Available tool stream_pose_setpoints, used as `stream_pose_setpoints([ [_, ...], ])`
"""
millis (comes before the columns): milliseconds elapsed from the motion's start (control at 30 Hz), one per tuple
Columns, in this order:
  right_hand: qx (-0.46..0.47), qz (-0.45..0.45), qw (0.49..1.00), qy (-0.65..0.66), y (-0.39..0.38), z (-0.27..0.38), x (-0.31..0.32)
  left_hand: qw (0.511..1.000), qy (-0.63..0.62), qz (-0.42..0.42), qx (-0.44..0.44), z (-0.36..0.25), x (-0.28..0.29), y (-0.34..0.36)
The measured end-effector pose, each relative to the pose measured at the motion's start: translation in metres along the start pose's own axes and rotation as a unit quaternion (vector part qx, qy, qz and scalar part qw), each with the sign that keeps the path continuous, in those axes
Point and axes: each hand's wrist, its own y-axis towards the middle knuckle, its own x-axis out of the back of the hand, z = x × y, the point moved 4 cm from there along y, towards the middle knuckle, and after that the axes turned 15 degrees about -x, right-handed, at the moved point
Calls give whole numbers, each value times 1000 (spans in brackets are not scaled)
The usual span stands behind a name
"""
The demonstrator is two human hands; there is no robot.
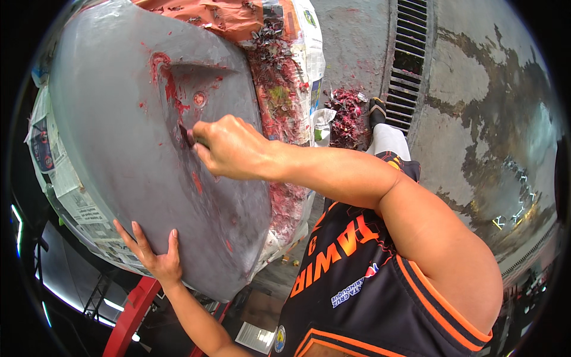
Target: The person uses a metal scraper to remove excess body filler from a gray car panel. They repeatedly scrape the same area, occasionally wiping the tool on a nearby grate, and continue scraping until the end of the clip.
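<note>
A grey panel (113, 149) with red patches, recesses and a small round spot (199, 98) fills the left half of the head view. My right hand (229, 146) is closed on a small, flat, dark-red scraper (188, 134), pressed to the panel beside the red-streaked recess (169, 89); my fingers hide part of the tool. My left hand (160, 262) lies with fingers spread on the panel's lower edge.
Newspaper (77, 202) and orange masking paper (214, 12) border the panel. Red and dark shavings (345, 119) lie on the concrete floor by my foot (378, 113), beside a metal drain grate (407, 41). A red metal stand (131, 315) is beneath the panel.
</note>
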Motion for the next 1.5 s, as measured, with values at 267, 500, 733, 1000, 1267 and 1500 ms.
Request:
stream_pose_setpoints([
  [267, 7, 14, 1000, -5, -8, -6, -16, 1000, 15, 1, -6, -2, 0, 3],
  [500, 32, -18, 999, -2, -11, -12, -16, 1000, -2, -3, 1, 2, 0, -1],
  [733, 45, -94, 994, 23, -6, -10, -10, 1000, 17, 2, 8, -1, -2, 0],
  [1000, 11, -89, 996, 30, 0, -6, 2, 1000, 4, -1, 23, 0, -1, 0],
  [1267, 53, -88, 995, 17, -1, -9, -6, 1000, 21, 10, 9, -1, 0, 0],
  [1500, 42, -63, 997, -19, -2, 1, 1, 1000, 28, 1, 14, -3, -1, 1],
])
